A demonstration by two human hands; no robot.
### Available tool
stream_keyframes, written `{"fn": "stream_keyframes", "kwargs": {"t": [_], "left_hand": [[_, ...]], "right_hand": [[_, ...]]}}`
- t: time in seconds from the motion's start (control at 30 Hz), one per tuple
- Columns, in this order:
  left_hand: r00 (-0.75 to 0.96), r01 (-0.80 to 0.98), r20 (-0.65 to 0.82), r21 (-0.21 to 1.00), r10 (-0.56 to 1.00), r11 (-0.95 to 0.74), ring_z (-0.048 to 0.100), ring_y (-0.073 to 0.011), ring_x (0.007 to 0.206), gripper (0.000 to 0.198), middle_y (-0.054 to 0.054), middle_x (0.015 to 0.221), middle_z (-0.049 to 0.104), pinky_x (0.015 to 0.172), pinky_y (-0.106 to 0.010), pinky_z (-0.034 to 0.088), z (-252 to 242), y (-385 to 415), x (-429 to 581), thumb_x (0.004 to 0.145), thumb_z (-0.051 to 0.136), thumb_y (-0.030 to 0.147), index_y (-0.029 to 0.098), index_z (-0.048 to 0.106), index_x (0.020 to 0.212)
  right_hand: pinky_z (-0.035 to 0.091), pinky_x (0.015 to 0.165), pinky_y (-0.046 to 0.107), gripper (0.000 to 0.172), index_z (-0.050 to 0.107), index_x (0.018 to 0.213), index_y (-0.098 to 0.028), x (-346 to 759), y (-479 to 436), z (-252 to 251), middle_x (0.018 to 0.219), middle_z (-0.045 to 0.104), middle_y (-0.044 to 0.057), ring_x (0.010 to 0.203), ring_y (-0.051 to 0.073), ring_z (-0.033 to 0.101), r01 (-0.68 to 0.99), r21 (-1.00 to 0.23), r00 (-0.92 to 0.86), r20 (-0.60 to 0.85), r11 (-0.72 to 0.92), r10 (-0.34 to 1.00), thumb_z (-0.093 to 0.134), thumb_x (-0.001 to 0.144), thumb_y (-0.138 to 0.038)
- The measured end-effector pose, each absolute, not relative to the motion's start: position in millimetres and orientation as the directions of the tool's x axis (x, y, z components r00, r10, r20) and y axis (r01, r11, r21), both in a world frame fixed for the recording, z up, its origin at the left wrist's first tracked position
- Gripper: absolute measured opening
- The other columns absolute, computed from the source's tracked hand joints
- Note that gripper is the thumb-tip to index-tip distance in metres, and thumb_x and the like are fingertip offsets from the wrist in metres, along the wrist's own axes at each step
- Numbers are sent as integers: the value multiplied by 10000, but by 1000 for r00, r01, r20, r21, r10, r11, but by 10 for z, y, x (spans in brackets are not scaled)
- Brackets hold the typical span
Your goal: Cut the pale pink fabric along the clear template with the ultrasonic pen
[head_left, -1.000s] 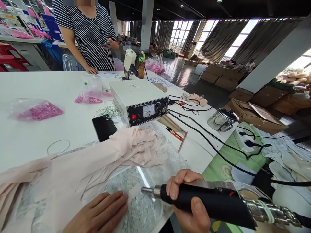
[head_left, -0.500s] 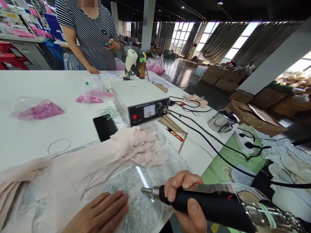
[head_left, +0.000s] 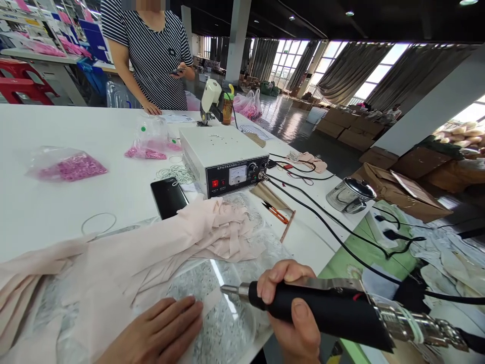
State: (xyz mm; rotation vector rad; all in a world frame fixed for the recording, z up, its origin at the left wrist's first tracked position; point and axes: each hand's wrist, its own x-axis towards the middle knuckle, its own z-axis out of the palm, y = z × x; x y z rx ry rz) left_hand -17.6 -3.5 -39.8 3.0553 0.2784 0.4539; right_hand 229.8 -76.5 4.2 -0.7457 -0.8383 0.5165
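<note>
My right hand [head_left: 291, 308] is wrapped round the black body of an ultrasonic welding gun [head_left: 322, 308], which lies nearly level, its metal tip pointing left. That tip is at the end of a narrow pale pink fabric strip [head_left: 212, 299]; whether it touches cannot be made out. My left hand [head_left: 162, 328] lies flat, fingers stretched out, over the strip's other end, which it hides. Both are above a clear sheet on a speckled grey surface [head_left: 223, 333]. Beyond my left hand, a heap of pale pink fabric pieces [head_left: 151, 242] spreads leftward.
A white control box [head_left: 223, 146] with dial and cables stands behind the heap. Nearby are a black phone [head_left: 168, 198], orange thread snips [head_left: 276, 213], a lidded glass mug [head_left: 350, 194] and bags of pink pieces [head_left: 76, 164]. Across the table [head_left: 125, 187] stands a person in a striped shirt [head_left: 159, 55].
The view has shifted a little, so the background sits slightly farther right. Both hands and the welding gun keep nearly the same pose, the tip still at the strip's end.
</note>
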Motion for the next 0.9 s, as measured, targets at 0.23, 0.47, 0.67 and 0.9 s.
{"fn": "stream_keyframes", "kwargs": {"t": [0.23,0.47,0.67,0.9], "left_hand": [[953,139,268,36,144,-990,458,-194,1414,573,-32,1463,573,1182,-361,336,-409,-24,-191,1006,332,80,214,348,1563],[979,47,197,61,58,-997,507,-194,1378,545,-66,1450,583,1144,-320,402,-180,44,-145,976,430,74,169,426,1513],[952,77,278,185,127,-980,512,-207,1367,504,-97,1383,637,1107,-348,439,-202,22,-103,1011,346,59,174,444,1492],[956,40,280,164,86,-986,545,-243,1331,475,-133,1366,643,1068,-371,456,-252,36,-101,1020,330,79,128,447,1478]], "right_hand": [[554,520,278,139,605,983,-259,2283,-743,-9,848,563,-20,545,103,589,-105,-762,541,495,639,680,598,912,-379],[552,507,291,143,607,942,-239,2278,-732,29,832,574,-12,558,119,609,-107,-771,533,489,628,690,616,891,-372],[537,496,285,161,616,956,-250,2193,-729,68,824,571,-12,540,116,587,-152,-777,501,473,611,725,610,889,-396],[553,523,276,155,613,972,-257,2136,-725,72,843,561,-19,550,105,600,-170,-789,451,469,590,759,609,900,-394]]}}
